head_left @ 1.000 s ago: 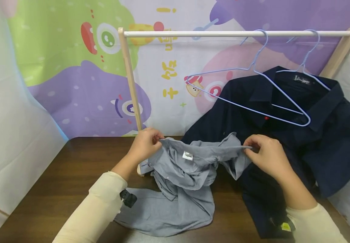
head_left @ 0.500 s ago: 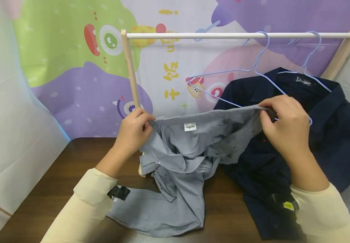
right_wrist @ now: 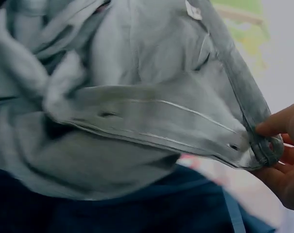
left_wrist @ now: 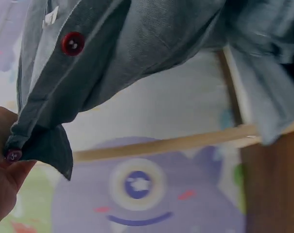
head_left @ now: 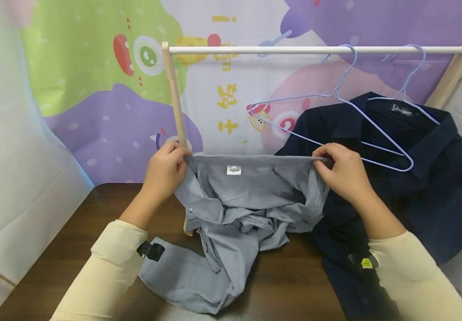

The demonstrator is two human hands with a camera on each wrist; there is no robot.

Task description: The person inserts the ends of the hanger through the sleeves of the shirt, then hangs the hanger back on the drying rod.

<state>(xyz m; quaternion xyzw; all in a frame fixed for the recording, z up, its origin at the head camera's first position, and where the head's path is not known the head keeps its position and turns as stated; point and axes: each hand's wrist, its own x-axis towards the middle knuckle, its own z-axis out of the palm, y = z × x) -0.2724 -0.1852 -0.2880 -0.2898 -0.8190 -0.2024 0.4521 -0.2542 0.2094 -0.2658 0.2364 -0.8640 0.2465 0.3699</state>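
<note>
A grey shirt (head_left: 255, 183) with a white neck label is stretched between both hands, its collar edge pulled nearly straight. My left hand (head_left: 165, 171) pinches one end of the collar; in the left wrist view red buttons (left_wrist: 73, 43) run down the placket beside the fingers. At the other end, my right hand (head_left: 343, 171) pinches the collar near a buttonhole (right_wrist: 233, 146). The lower part of the shirt lies crumpled on the brown table (head_left: 287, 285). Behind the right hand hangs a bare blue wire hanger (head_left: 299, 135).
A rack with a white rail (head_left: 255, 50) and wooden posts (head_left: 174, 93) stands at the back. On its right, a navy shirt (head_left: 439, 178) hangs from a second blue hanger (head_left: 406, 80), its lower part reaching the table. White side walls (head_left: 18, 178) flank the table.
Both hands first lifted the grey shirt and drew its collar taut. Since then the right hand has come down and left, the left hand slightly left, and the label shifted left.
</note>
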